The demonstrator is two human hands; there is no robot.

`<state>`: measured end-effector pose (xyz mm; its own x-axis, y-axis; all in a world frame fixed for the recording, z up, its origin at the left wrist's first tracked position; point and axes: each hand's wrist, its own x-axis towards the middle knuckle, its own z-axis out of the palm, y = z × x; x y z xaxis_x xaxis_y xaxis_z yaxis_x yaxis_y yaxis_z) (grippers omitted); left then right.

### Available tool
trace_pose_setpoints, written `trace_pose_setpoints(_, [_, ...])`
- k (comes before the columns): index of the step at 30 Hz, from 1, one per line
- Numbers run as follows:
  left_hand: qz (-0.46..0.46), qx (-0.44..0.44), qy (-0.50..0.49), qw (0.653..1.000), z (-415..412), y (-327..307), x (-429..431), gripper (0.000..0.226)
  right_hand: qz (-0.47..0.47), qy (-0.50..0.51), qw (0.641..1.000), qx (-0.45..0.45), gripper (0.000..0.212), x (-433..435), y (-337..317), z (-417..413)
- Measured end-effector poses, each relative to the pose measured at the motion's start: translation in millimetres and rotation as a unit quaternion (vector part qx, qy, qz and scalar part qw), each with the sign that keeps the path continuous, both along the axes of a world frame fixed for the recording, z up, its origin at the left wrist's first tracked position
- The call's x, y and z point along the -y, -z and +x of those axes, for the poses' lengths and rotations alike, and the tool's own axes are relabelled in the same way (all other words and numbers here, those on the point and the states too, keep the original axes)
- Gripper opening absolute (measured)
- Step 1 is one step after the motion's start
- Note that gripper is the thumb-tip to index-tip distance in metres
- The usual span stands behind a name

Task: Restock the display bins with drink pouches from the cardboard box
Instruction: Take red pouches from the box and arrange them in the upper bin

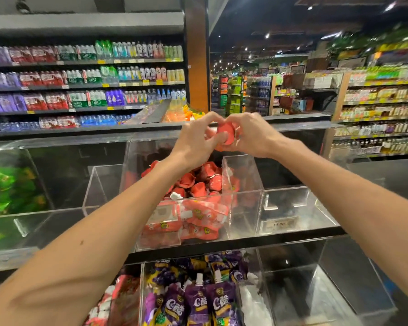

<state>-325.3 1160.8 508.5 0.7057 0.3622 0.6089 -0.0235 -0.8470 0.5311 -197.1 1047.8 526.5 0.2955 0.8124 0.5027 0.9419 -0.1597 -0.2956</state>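
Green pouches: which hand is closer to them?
Left. The left hand grips the red pouches, up and right of the green pouches; the right hand grips them from the farther side.

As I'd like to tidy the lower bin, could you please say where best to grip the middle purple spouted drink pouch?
Probably its white spout, pinched from above: the purple pouch stands upright, spout uppermost, with neighbouring pouches pressed against both sides.

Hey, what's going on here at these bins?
A person is restocking a store display. The left hand and right hand together hold red drink pouches above a clear acrylic bin partly filled with matching pouches. Purple pouches sit in the bin below.
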Motion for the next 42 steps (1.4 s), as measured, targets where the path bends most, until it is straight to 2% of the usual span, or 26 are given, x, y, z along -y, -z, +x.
trace_pose_setpoints(5, [-0.011, 0.001, -0.07, 0.997, 16.5, 26.8, -18.1, 0.011, -0.04, -0.016, 0.992, -0.122, 0.036, -7.0, 18.3, 15.8])
trace_pose_setpoints(8, [0.001, 0.006, -0.095, 0.995, 27.4, 40.8, -22.0, 0.015, -0.039, 0.011, 0.998, -0.053, 0.022, -23.3, 20.9, 21.3])
trace_pose_setpoints(11, [0.005, 0.019, -0.13, 0.991, 38.9, 48.0, -25.9, 0.014, -0.04, 0.05, 0.998, -0.012, 0.023, -39.1, 24.4, 25.0])
trace_pose_setpoints(14, [0.017, -0.01, -0.139, 0.99, 45.4, 55.1, -30.5, 0.016, -0.051, 0.085, 0.995, 0.016, 0.022, -47.8, 34.7, 27.1])
trace_pose_setpoints(18, [0.071, -0.044, -0.176, 0.981, 50.3, 64.8, -32.9, 0.016, -0.057, 0.109, 0.992, -0.028, 0.017, -52.0, 41.1, 29.8])
trace_pose_setpoints(20, [0.105, -0.076, -0.184, 0.974, 52.5, 63.9, -31.8, 0.016, -0.112, 0.116, 0.986, -0.044, 0.016, -53.7, 37.0, 30.2])
trace_pose_setpoints(23, [0.123, -0.122, -0.151, 0.973, 52.8, 62.3, -27.1, 0.018, -0.195, 0.128, 0.972, -0.014, 0.021, -54.8, 32.9, 26.1])
trace_pose_setpoints(25, [0.094, -0.142, -0.137, 0.976, 50.6, 63.9, -28.7, 0.02, -0.21, 0.121, 0.97, -0.016, 0.026, -52.8, 32.9, 24.9])
trace_pose_setpoints(28, [-0.065, -0.154, -0.071, 0.983, 38.0, 59.1, -32.8, 0.03, -0.174, 0.108, 0.978, -0.032, 0.026, -43.9, 35.3, 18.2])
trace_pose_setpoints(30, [-0.191, -0.144, -0.004, 0.971, 23.6, 51.0, -29.7, 0.034, -0.128, 0.117, 0.984, -0.029, 0.031, -35.3, 39.9, 11.4])
trace_pose_setpoints(32, [-0.262, -0.131, 0.055, 0.955, 9.7, 44.3, -22.5, 0.029, -0.085, 0.133, 0.987, -0.014, 0.032, -24.8, 46.6, 3.3])
trace_pose_setpoints(35, [-0.236, -0.086, 0.037, 0.967, -2.6, 41.0, -11.7, 0.022, -0.004, 0.14, 0.99, -0.015, 0.032, -0.2, 56.1, -12.5])
trace_pose_setpoints(38, [-0.172, 0.039, 0.003, 0.984, -10.9, 39.0, 16.5, 0.013, 0.081, 0.149, 0.984, -0.062, 0.021, 47.0, 68.7, -36.2])
trace_pose_setpoints(40, [-0.125, 0.078, 0.061, 0.987, -22.6, 47.2, 55.1, 0.018, 0.12, 0.171, 0.972, -0.104, 0.017, 94.8, 88.3, -57.9])
trace_pose_setpoints(42, [-0.107, 0.055, 0.169, 0.978, -33.3, 70.7, 105.5, 0.02, 0.156, 0.203, 0.953, -0.161, 0.017, 151.9, 117.1, -84.0])
